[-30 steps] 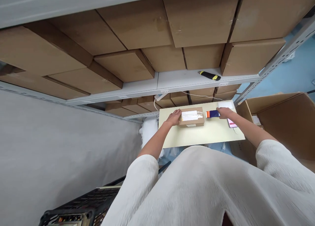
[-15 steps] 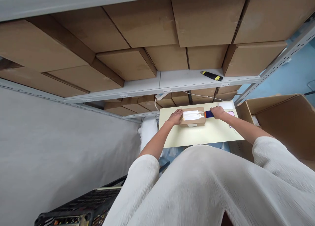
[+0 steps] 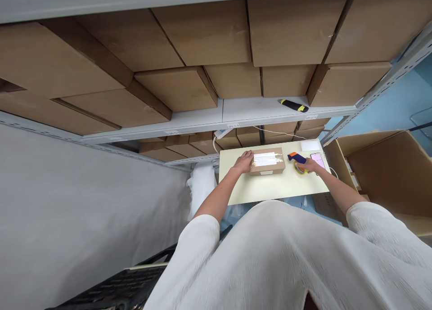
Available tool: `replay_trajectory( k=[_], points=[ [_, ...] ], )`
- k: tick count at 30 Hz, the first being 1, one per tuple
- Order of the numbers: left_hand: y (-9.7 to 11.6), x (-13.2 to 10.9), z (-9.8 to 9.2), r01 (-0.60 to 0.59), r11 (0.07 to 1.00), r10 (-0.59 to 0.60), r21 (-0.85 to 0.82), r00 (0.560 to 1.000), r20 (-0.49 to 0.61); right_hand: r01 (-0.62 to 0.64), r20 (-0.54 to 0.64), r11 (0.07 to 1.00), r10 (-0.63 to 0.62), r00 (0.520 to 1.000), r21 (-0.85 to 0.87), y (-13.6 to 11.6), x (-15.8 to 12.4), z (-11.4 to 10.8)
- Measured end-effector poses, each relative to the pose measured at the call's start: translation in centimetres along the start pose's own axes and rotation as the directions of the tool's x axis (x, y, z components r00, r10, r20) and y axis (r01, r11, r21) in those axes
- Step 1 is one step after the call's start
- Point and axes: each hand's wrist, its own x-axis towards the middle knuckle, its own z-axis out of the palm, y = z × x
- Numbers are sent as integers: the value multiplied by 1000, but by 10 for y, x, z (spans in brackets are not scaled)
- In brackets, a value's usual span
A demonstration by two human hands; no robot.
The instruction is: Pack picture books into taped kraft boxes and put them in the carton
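Observation:
A small cardboard box (image 3: 266, 169) lies on the pale tabletop (image 3: 251, 190), with a white label (image 3: 264, 159) and shiny clear tape on its upper face. Against the box's left end rests my left hand (image 3: 244, 161), its fingers laid over the edge. To the right, apart from the box, my right hand (image 3: 309, 165) is closed around a tape dispenser (image 3: 297, 157), dark blue and orange with a yellowish tape roll. A phone (image 3: 317, 159) with a lit pink screen lies just beyond that hand.
A shelf of cardboard boxes (image 3: 202, 35) spans the view above the table. On its ledge lies a black and yellow utility knife (image 3: 293, 105). A large open carton (image 3: 388, 175) stands at the right, a black crate (image 3: 118, 283) at the lower left. White wrapping (image 3: 201, 181) hangs beside the table.
My right hand has drawn the tape dispenser away from the box's right end, to the right and slightly nearer me. My left hand stays at the box's left end.

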Motion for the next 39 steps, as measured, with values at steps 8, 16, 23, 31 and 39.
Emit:
replay_trajectory(
  k=[8, 16, 23, 31, 39],
  points=[
    [0, 0, -3, -25, 1000, 24, 12, 1000, 0, -94, -85, 918, 137, 987, 386, 13, -43, 11],
    [1, -3, -1, -49, 999, 50, 11, 998, -35, 411, -366, 907, -351, 862, 96, -59, -69, -27],
    [2, -5, 4, -57, 998, 57, 2, 997, -58, 718, -345, 559, -826, 445, -413, -192, -62, -68],
    [2, -4, 9, -63, 997, 60, -51, 997, -56, 663, -172, 389, -913, 370, -639, -285, -10, -61],
    [3, -14, 15, -89, 991, 82, -97, 994, -74, 636, -211, 445, -887, 412, -631, -307, 23, -51]
  ],
)
